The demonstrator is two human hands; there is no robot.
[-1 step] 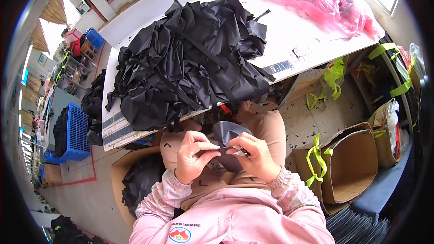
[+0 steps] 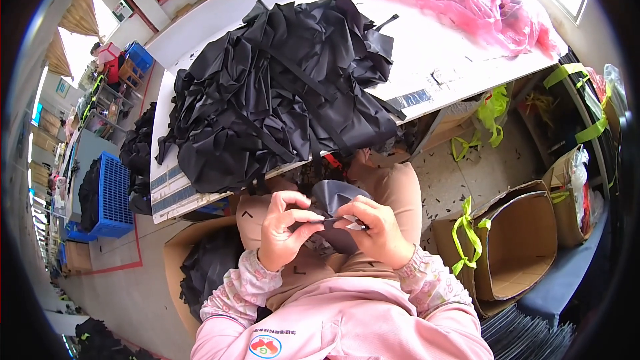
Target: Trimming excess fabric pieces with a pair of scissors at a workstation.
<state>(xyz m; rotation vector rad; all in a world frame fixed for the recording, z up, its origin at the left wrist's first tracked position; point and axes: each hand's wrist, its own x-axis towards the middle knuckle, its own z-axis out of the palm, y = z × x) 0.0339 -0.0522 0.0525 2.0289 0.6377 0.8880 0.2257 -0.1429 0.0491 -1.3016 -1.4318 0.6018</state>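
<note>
Over my lap, my left hand (image 2: 283, 230) pinches the edge of a piece of black sheet material (image 2: 337, 193) between thumb and fingers. Its index finger is bent and raised a little off the pinch. Close beside it, my right hand (image 2: 380, 227) is closed around small metal thread snips (image 2: 357, 223), whose bright blades show at the fingers. The fingertips of both hands nearly meet at the material's edge. Part of the piece hangs below my hands, and the exact spot at the blades is too small to make out.
A big heap of black pieces (image 2: 287, 87) covers the left of the white table (image 2: 427, 93), its front edge just beyond my hands. Pink plastic (image 2: 467, 7) lies far right. Cardboard boxes (image 2: 520, 247) stand at my right; another box (image 2: 175, 260) with black material is at my left.
My left index finger has lifted slightly away from the thumb. The right hand, the snips and the black piece look nearly the same.
</note>
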